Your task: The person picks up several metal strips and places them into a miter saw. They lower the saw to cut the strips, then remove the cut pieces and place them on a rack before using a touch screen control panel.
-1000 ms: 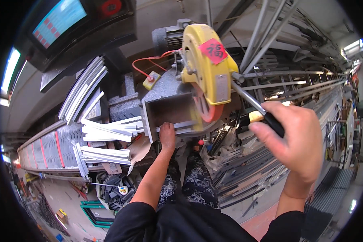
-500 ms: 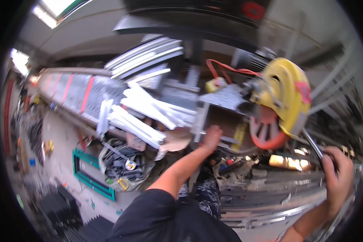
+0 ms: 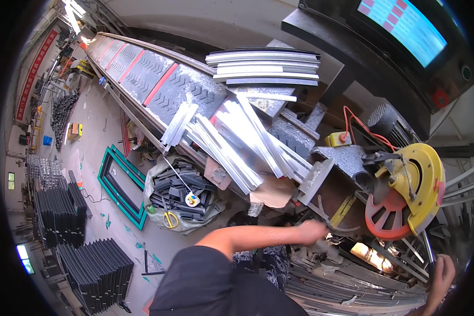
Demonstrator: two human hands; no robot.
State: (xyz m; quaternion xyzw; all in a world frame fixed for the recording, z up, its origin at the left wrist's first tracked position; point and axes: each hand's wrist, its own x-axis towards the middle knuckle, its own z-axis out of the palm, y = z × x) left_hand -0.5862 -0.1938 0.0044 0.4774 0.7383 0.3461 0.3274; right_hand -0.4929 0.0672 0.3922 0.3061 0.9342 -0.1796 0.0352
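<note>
My left hand (image 3: 312,230) reaches across to the bed of a chop saw and is blurred, so its grip is unclear. It lies just below a grey metal fence piece (image 3: 315,180) and left of the orange-red blade (image 3: 387,215). The blade sits under a yellow guard (image 3: 424,181). At the lower right rim my right hand (image 3: 441,274) is closed around the saw's dark handle bar (image 3: 428,252). A loose pile of cut silver profiles (image 3: 237,142) lies on the bench left of the saw.
A long grey feed table with red stripes (image 3: 142,73) runs to the upper left. Stacked profiles (image 3: 263,66) lie behind the pile. On the floor are a sack of black offcuts (image 3: 179,195), a green frame (image 3: 122,184) and black profile bundles (image 3: 89,263). Long metal bars (image 3: 342,287) lie under the saw.
The view has swung left, pushing the saw to the right side. My right hand on the handle has slid to the lower right rim; my left hand stays at the saw bed.
</note>
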